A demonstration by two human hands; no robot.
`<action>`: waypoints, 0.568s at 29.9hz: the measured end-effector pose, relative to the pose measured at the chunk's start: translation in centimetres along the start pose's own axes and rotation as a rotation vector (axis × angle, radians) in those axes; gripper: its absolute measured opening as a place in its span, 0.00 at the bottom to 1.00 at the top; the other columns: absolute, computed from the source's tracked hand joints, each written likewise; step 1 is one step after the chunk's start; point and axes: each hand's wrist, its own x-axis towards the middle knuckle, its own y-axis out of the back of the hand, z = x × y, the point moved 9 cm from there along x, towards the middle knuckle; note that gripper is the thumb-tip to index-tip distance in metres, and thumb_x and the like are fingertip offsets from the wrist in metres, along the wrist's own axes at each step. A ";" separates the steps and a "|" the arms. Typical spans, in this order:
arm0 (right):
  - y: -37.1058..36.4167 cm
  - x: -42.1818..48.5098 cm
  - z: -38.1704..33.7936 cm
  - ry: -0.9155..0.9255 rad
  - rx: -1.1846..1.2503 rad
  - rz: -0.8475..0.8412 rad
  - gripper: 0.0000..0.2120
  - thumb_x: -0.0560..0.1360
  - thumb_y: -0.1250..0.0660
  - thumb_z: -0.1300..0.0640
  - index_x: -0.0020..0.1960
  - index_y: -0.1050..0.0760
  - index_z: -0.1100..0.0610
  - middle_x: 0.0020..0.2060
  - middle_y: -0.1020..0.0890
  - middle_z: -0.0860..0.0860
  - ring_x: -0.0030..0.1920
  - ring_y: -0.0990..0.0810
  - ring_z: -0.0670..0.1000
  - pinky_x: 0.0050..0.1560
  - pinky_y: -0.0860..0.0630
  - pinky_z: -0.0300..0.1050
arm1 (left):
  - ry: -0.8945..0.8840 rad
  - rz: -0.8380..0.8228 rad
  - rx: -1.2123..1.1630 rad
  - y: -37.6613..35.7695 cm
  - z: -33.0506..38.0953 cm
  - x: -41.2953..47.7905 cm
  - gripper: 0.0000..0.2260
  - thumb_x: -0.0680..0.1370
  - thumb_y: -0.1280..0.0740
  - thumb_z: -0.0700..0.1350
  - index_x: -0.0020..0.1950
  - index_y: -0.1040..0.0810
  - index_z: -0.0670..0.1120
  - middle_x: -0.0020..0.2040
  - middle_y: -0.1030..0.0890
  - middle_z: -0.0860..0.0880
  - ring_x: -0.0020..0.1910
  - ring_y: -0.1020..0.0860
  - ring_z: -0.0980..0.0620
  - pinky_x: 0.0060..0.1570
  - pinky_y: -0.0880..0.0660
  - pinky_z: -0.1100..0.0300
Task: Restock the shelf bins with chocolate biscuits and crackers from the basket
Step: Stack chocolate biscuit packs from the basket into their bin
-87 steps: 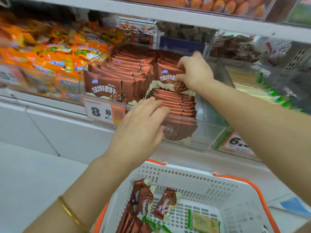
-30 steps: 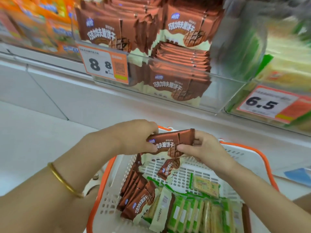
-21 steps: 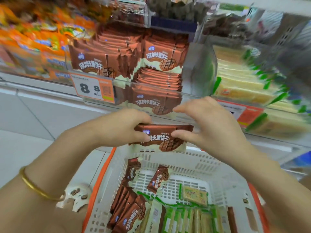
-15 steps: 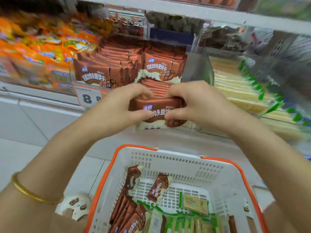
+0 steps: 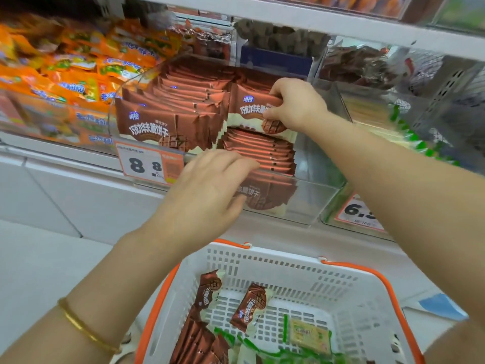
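Observation:
A clear shelf bin [image 5: 315, 203] holds rows of brown chocolate biscuit packs [image 5: 183, 106]. My right hand [image 5: 296, 103] reaches into the bin and grips an upright chocolate biscuit pack [image 5: 246, 109] by its right end, above a flat stack of packs [image 5: 262, 151]. My left hand [image 5: 212, 185] is at the bin's front wall, fingers extended and touching the front edge of the flat stack. Below, a white basket with an orange rim [image 5: 354, 269] holds several chocolate packs [image 5: 249, 306] and green-and-yellow cracker packs [image 5: 309, 337].
Orange snack bags [image 5: 78, 74] fill the bin to the left. A bin of yellow-green crackers [image 5: 372, 116] sits to the right, with a 6.5 price tag [image 5: 359, 211]. An 8.8 price tag [image 5: 149, 164] hangs on the chocolate bin. A white shelf board [image 5: 315, 19] runs overhead.
Both hands carried a chocolate biscuit pack up from the basket into the bin. My right hand now stands it upright at the back; my left hand has let go and dropped to the front stack.

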 end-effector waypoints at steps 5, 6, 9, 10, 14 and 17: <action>-0.4 -0.7 -1.3 0.090 -0.157 0.049 0.19 0.75 0.32 0.50 0.62 0.29 0.55 0.59 0.25 0.55 0.58 0.26 0.57 0.52 0.29 0.50 | -0.017 0.027 0.027 -0.1 0.1 0.0 0.20 0.71 0.37 0.43 0.63 0.26 0.47 0.56 0.23 0.50 0.59 0.29 0.48 0.59 0.41 0.60; -0.6 -0.9 -1.7 0.107 -0.243 0.073 0.20 0.75 0.32 0.49 0.63 0.29 0.55 0.60 0.27 0.57 0.60 0.28 0.59 0.55 0.30 0.53 | -0.020 0.033 0.031 -0.1 0.1 0.0 0.20 0.71 0.37 0.43 0.63 0.26 0.47 0.56 0.23 0.50 0.59 0.29 0.48 0.59 0.41 0.60; 0.0 -1.3 -2.2 0.114 -0.392 0.197 0.25 0.73 0.30 0.48 0.65 0.33 0.57 0.63 0.29 0.58 0.64 0.32 0.61 0.60 0.34 0.57 | -0.029 0.033 0.029 -0.1 0.1 -0.1 0.21 0.71 0.37 0.43 0.64 0.27 0.46 0.58 0.24 0.49 0.61 0.30 0.48 0.60 0.41 0.59; 0.2 -1.3 -2.1 0.103 -0.398 0.217 0.27 0.72 0.29 0.48 0.65 0.34 0.58 0.64 0.30 0.58 0.65 0.33 0.61 0.61 0.34 0.58 | -0.031 0.028 0.027 -0.2 0.0 -0.2 0.22 0.71 0.38 0.43 0.65 0.27 0.46 0.59 0.24 0.49 0.62 0.30 0.47 0.62 0.40 0.59; 0.6 -1.3 -1.4 0.070 -0.377 0.203 0.32 0.70 0.28 0.44 0.66 0.35 0.58 0.64 0.30 0.58 0.65 0.32 0.61 0.62 0.34 0.57 | -0.046 0.047 0.039 -0.2 0.1 -0.5 0.23 0.71 0.37 0.41 0.66 0.27 0.43 0.63 0.26 0.45 0.65 0.31 0.45 0.65 0.39 0.56; 1.2 -1.7 -1.4 0.083 -0.348 0.209 0.30 0.70 0.28 0.44 0.65 0.34 0.57 0.63 0.29 0.58 0.64 0.32 0.60 0.61 0.34 0.57 | -0.040 0.082 0.031 0.0 0.4 -0.9 0.22 0.71 0.36 0.40 0.66 0.27 0.42 0.65 0.27 0.44 0.67 0.32 0.44 0.66 0.39 0.55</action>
